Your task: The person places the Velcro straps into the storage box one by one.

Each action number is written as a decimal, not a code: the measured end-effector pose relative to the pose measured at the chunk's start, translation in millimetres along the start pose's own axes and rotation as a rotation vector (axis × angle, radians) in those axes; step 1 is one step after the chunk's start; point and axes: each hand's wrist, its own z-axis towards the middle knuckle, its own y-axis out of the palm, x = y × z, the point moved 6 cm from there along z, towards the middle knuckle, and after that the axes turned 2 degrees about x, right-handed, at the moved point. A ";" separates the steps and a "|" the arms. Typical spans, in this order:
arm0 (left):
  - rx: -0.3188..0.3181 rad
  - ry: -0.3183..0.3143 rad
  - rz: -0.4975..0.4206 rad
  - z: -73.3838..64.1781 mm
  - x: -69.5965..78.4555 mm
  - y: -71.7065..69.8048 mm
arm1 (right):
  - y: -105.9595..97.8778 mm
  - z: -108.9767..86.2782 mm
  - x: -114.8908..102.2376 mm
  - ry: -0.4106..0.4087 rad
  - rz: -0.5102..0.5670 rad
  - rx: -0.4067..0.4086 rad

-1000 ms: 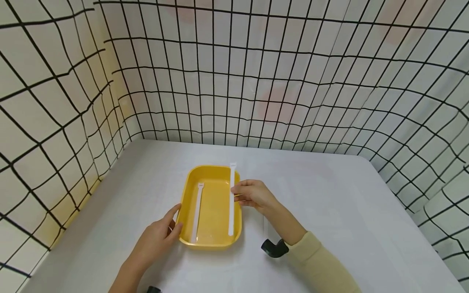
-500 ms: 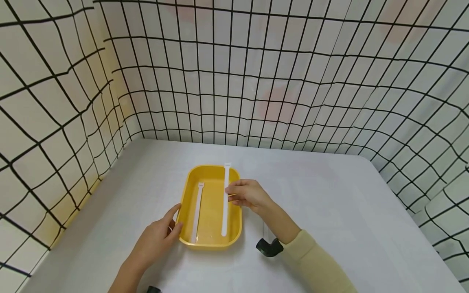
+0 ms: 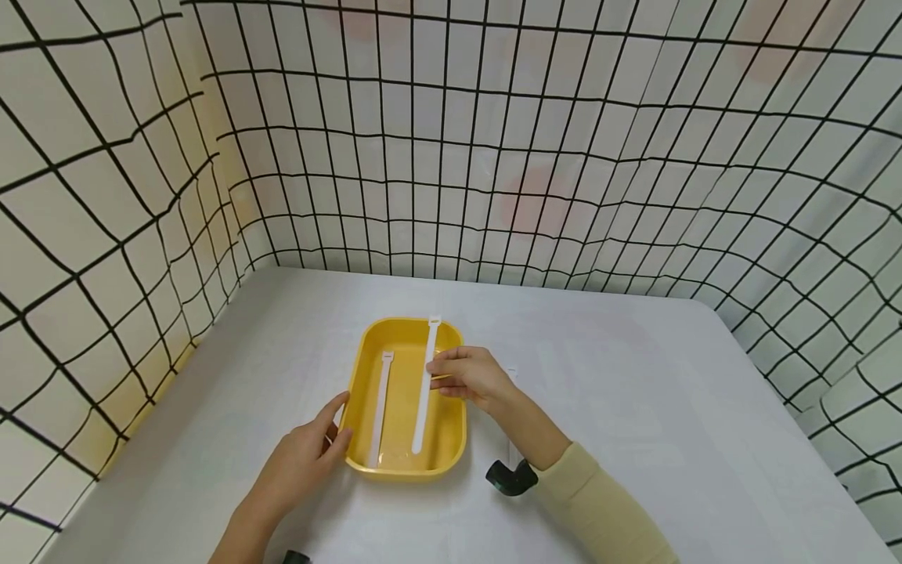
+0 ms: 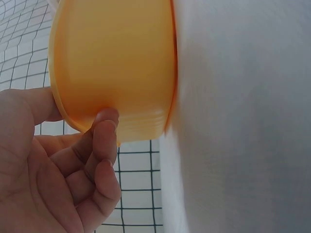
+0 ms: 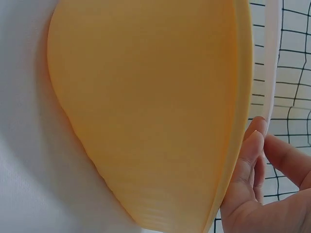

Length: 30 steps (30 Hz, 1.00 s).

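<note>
A yellow tray (image 3: 405,475) stands on the white table, and a white cable tie (image 3: 381,403) with a slotted head lies along its left side. My left hand (image 3: 304,458) holds the tray's near left rim; in the left wrist view the thumb is at the rim and the fingers (image 4: 105,141) bend against the outer wall. Over the tray's right half, my right hand (image 3: 474,376) pinches a second white cable tie (image 3: 422,419) near its middle. Its head points away and sticks up past the far rim. In the right wrist view, thumb and fingertips meet on this tie (image 5: 273,58).
Partly hidden under the right forearm, another white cable tie (image 3: 512,452) lies on the table (image 3: 634,407). Black curved wrist mounts show at the right wrist (image 3: 511,479) and at the bottom edge. Black wire mesh (image 3: 451,164) with white cloth behind surrounds the table's back and sides.
My right hand has carried its cable tie leftward, from the tray's right rim toward the middle, and the tie now slants, its lower end swung left. My left hand and the tray have stayed put.
</note>
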 end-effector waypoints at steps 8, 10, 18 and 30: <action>-0.001 0.000 0.001 -0.3 -0.5 -0.5 | 6.4 0.1 -2.9 -0.026 -0.024 0.006; -0.002 -0.002 0.000 -0.2 -0.7 -0.4 | 9.0 0.1 -4.2 -0.039 -0.036 0.003; -0.009 0.006 -0.005 0.5 -1.3 1.4 | 15.6 3.7 -2.5 -0.033 -0.108 0.018; -0.001 0.015 -0.009 0.6 -1.3 1.5 | 34.3 16.4 7.0 -0.013 -0.139 -0.001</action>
